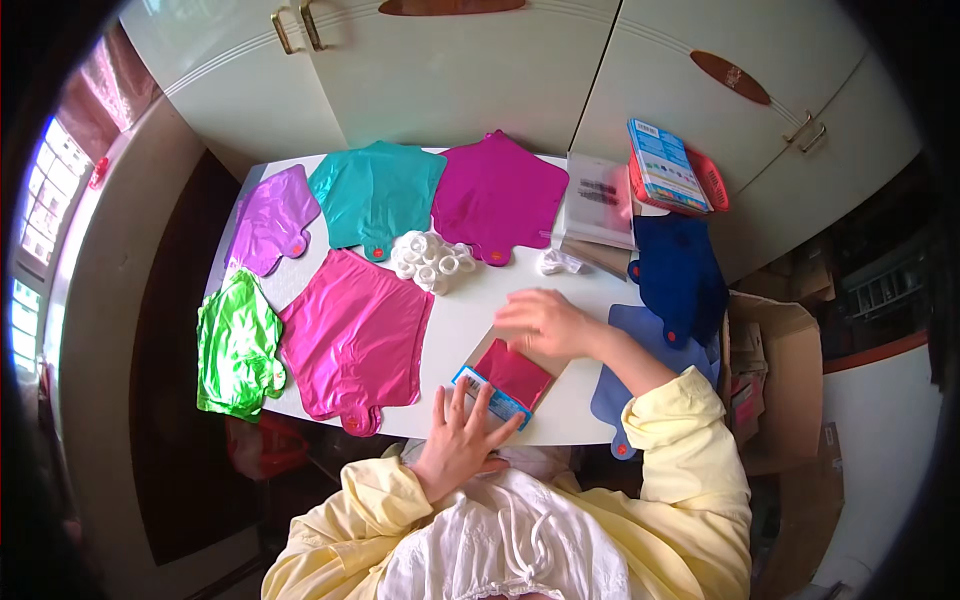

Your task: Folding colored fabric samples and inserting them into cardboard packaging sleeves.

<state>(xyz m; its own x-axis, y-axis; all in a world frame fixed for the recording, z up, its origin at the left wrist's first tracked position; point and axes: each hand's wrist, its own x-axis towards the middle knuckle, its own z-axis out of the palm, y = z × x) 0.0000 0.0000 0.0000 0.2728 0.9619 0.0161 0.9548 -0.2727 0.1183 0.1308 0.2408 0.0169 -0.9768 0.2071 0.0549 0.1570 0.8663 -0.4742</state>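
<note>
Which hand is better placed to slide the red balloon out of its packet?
Right, probably. The right hand lies by the red balloon at its far end, while the left hand pins the packet at the near edge.

Foil balloons (357,338), white rings (432,259), red basket (712,178) etc.

Left hand (458,440) lies flat, fingers spread; right hand (545,322) seemingly flat, palm down.
</note>
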